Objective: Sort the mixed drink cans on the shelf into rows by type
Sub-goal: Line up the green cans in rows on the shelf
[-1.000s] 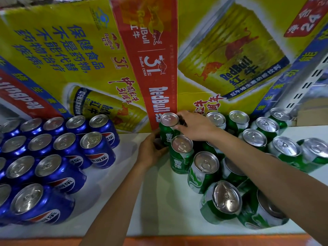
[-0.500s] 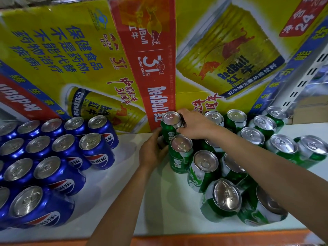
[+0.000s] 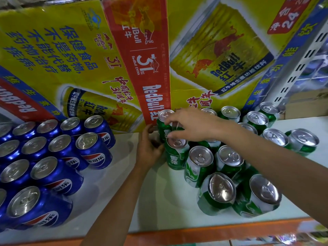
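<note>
Right hand reaches over upright green aluminium drink cans, fingers spread loose, gripping nothing, tips on two lids; left hand cups their left flank, grasp unclear; blue aluminium cola cans stand well left of both hands on the white shelf.

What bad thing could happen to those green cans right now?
The right hand reaches over the back green can, fingers spread at the can tops; a bump might tip one into its close neighbours. The left hand lies against the second green can; a hard shove might slide the row. The front green cans stand near the shelf edge and could fall off.
</note>
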A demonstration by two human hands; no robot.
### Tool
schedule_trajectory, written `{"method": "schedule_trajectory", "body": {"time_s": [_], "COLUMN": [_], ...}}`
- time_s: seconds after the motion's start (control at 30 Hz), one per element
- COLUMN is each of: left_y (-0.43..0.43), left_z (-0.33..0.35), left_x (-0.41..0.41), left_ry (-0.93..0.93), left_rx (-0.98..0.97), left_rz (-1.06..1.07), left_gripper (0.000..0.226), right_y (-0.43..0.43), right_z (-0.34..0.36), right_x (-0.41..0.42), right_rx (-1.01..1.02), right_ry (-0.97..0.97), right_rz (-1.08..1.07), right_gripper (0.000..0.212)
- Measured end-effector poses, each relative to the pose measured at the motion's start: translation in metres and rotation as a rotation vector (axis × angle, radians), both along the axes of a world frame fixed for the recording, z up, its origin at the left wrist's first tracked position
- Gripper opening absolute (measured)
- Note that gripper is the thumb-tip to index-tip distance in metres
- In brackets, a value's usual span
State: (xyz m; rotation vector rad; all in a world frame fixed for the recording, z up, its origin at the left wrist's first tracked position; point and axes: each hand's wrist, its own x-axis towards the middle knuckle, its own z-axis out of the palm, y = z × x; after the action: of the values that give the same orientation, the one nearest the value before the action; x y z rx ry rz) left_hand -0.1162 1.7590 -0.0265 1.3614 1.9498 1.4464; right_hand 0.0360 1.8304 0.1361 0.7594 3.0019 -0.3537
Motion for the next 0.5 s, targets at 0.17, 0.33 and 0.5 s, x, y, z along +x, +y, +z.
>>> {"method": "schedule_trajectory", "body": {"time_s": [0.17, 0.33, 0.5], "left_y": [-0.027, -0.053, -0.051], "left_z": [0.003, 0.017, 0.017], "left_x": [0.01, 0.026, 0.022], "left_ry": [-0.087, -0.004, 0.086], "left_rx": [-0.069, -0.214, -0.182], "left_rz": [0.023, -0.257, -0.083], "left_gripper": [0.055, 0.065, 0.076], "right_y": [-0.021, -0.02, -0.016], "right_z": [-0.011, -0.005, -0.002], "right_x": [0.003, -0.004, -0.017], "right_rx": [0.235, 0.098, 0.037], "right_ry": [-0.253, -0.227, -0.141], "right_rz": [0.065, 0.099, 0.097], "right_gripper": [0.066, 0.062, 0.065]}}
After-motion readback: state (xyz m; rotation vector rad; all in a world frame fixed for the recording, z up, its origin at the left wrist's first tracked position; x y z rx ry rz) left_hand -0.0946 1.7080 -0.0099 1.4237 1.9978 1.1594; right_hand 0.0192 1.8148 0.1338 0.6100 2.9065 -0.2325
